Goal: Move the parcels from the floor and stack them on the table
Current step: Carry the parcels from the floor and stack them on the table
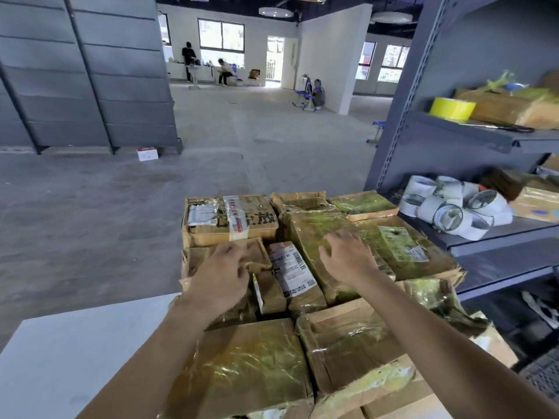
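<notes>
Parcels: many brown, tape-wrapped parcels [242, 364] lie packed close together on the white table [75, 343], in more than one layer.
Left hand: the left hand [220, 276] lies on a crumpled parcel [199, 258] at the left side of the pile. Its fingers [242, 261] are bent over the top – I cannot tell if they really grip it.
Right hand: the right hand [348, 258] is over a large parcel [393, 246] with shiny greenish tape. Its fingers are spread and relaxed and hold nothing.
Between the hands: a narrow parcel with a white printed label [290, 267].
Behind the left hand: a parcel with a red-and-white tape strip [233, 219].
Right side: a grey shelf rack [453, 137] stands just beside the pile – a yellow tape roll [452, 107] above, white tape rolls [453, 204] below.
Floor: grey concrete floor [121, 207], with one small white box [147, 153] far away from the table.
</notes>
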Motion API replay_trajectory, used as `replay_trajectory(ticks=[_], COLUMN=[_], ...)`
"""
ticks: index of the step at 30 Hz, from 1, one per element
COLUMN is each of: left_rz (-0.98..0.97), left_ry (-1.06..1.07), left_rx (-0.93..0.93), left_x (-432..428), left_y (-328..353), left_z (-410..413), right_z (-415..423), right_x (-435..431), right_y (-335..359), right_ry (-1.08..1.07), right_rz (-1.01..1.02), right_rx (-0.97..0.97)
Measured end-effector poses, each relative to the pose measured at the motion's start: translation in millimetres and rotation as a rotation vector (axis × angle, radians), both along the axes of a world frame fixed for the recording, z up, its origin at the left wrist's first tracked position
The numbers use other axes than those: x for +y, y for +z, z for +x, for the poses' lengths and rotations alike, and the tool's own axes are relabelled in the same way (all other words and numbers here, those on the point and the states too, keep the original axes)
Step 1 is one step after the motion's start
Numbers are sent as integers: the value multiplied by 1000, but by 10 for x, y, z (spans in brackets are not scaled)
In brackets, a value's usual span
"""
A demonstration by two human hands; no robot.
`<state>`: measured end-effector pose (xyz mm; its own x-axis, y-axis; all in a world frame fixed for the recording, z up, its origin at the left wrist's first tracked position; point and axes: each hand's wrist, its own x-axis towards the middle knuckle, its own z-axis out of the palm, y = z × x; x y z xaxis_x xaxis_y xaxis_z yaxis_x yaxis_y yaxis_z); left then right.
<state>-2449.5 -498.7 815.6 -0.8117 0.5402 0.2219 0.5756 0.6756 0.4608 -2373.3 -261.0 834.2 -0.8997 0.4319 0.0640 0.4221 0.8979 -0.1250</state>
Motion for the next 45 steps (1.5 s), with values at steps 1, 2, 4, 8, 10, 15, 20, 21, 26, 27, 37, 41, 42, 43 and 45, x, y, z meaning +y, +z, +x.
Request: replay_trajectory(ticks=[1,2,4,8,10,15,20,21,26,27,37,41,42,43,45], left_rz=[9,3,-78,-378,-450,-321,-55,-39,-44,-84,-525,-618,-634,-647,-661], left_ry=[-131,-239,-366,-427,-422,-422,-303,-294,-293,-305,-209,-190,-197,-210,-236], left_rx=[57,96,132,74,43,118,254,275,246,239,191,255,269,291,327], left_x=[123,249,493,782,812,828,1057,1128,1530,1633,2382,2404,2401,2399,2390], left_y=[-5,-17,-63,-130,-152,-101,153,205,296,278,-347,-431,-435,-434,-418], left_z=[73,143,235,232,197,217,499,579,1130,1265,2005,1994,1986,1984,1998], right_z=[22,45,99,209,277,420,646,705,1069,1153,1979,2136,2157,2167,2162], right_x=[29,52,91,128,136,214,462,530,1002,1109,2142,2367,2387,2396,2352], right_y=[7,10,9,-2,-19,-4,-17,-25,-69,-73,-265,-342,-369,-410,-531], right_ry=[-10,-21,-46,-65,-39,-11,13,24,89,100,276,443,459,465,470], right_rz=[-5,-20,-41,-30,-58,-154,-214,-227,-274,-281,-342,-441,-444,-419,-293], right_rx=[-2,-4,6,-5,-17,102,218,237,293,286,164,-135,-161,-169,-126])
